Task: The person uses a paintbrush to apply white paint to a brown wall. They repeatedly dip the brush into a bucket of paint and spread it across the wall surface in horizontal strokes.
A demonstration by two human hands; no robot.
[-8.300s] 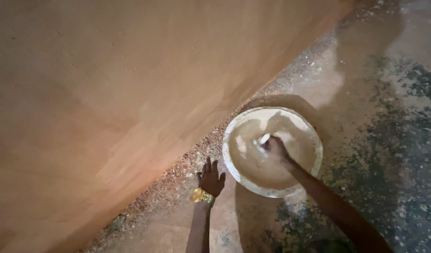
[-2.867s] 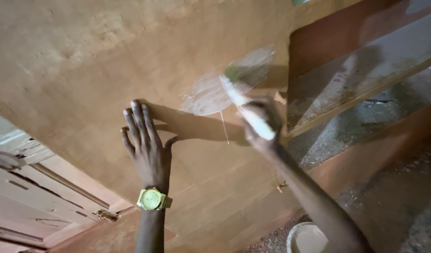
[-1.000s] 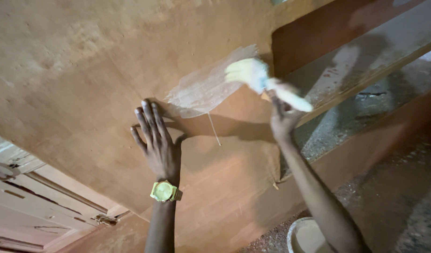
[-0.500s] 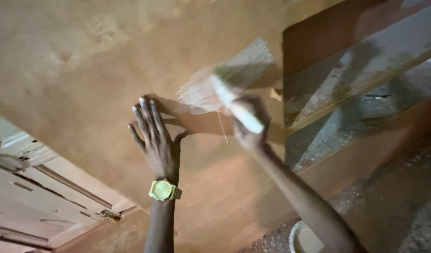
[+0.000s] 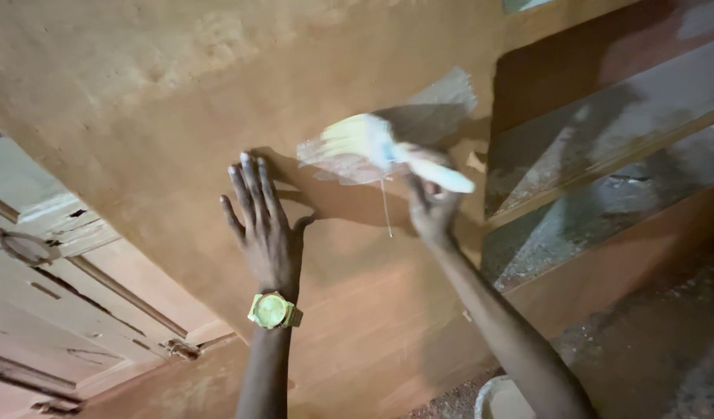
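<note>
My left hand (image 5: 262,221) lies flat against the tan plastered wall (image 5: 140,101), fingers spread and pointing up, a yellow wristwatch (image 5: 272,309) on the wrist. My right hand (image 5: 432,208) grips a pale, paint-covered brush (image 5: 388,149), blurred by motion, its bristles on the wall just right of my left hand. A whitish wet patch (image 5: 419,116) spreads on the wall around the brush, and a thin drip (image 5: 386,211) runs down from it.
A reddish-brown recess with a grey stained ledge (image 5: 605,116) steps back at the right. An old panelled door (image 5: 54,310) stands at the lower left. The rim of a white bucket (image 5: 497,397) shows at the bottom, on a gritty dark floor (image 5: 667,341).
The brush has swung back up and left across the wet patch since half a second ago. My left hand stays pressed on the wall. Earlier, the brush was dipped in the bucket.
</note>
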